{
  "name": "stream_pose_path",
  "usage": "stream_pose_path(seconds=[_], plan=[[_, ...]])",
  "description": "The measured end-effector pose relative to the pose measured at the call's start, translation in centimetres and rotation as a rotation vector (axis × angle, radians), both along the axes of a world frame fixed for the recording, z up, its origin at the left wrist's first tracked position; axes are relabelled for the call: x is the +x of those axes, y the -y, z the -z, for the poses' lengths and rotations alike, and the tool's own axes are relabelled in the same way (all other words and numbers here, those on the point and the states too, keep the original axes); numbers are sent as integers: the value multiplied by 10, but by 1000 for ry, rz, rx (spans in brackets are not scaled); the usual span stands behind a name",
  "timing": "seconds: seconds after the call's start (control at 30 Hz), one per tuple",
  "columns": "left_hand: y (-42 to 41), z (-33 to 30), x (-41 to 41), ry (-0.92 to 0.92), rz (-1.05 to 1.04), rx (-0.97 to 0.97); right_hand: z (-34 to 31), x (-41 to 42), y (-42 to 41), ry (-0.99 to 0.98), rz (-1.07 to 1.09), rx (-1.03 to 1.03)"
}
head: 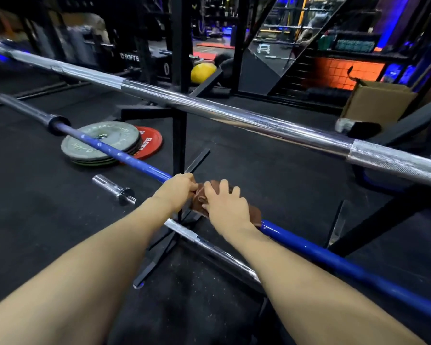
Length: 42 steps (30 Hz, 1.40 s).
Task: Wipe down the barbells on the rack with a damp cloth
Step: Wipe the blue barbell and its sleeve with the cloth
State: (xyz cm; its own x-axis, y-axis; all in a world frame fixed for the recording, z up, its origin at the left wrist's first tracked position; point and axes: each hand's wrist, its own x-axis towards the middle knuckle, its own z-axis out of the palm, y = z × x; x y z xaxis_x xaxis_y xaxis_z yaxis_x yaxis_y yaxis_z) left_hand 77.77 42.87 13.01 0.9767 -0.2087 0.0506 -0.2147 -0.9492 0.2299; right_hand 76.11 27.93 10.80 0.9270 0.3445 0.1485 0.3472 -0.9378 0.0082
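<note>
A blue barbell [334,261] runs diagonally across the middle level of a black rack [179,135]. A brown cloth [255,212] is wrapped over the blue bar at the centre. My right hand [225,207] lies over the cloth with fingers curled around it and the bar. My left hand [177,189] grips the blue bar just left of the cloth, its fingertips pinching the cloth's edge. A chrome barbell [234,115] lies on the upper level, beyond both hands. A third chrome bar [217,252] sits on the lowest level, below my forearms.
Stacked grey weight plates [85,145] and a red plate [152,141] lie on the black rubber floor at left. A short chrome sleeve piece [113,189] lies near them. A cardboard box [376,102] stands at the right rear, a yellow ball [202,72] farther back.
</note>
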Motion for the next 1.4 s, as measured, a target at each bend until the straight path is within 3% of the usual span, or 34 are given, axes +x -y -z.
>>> stream_pose_path(seconds=[0.2,0.37,0.47,0.7,0.83,0.93,1.07,1.23,1.33,1.4], plan=[[1,3,1,30,-28,-46,-1,0,-1,8,8,-21],[-11,7,13,23,9,27,-1,-3,-3,40,58,-54],[-15,9,19,61,107,123,4,-4,-4,78,97,-58],[-28,16,25,211,283,147,18,-7,-9,238,205,-55],[-44,19,27,220,435,43,45,-9,-32,467,377,129],[-71,11,29,183,485,-138,60,-7,-74,576,460,222],[-126,7,44,273,405,-153,59,12,-138,516,460,232],[-174,16,67,298,300,-158,51,-6,-97,493,311,126],[-184,21,77,229,315,-83,35,-13,-90,427,460,243],[-187,24,81,231,322,-56,23,-5,-110,366,493,200]])
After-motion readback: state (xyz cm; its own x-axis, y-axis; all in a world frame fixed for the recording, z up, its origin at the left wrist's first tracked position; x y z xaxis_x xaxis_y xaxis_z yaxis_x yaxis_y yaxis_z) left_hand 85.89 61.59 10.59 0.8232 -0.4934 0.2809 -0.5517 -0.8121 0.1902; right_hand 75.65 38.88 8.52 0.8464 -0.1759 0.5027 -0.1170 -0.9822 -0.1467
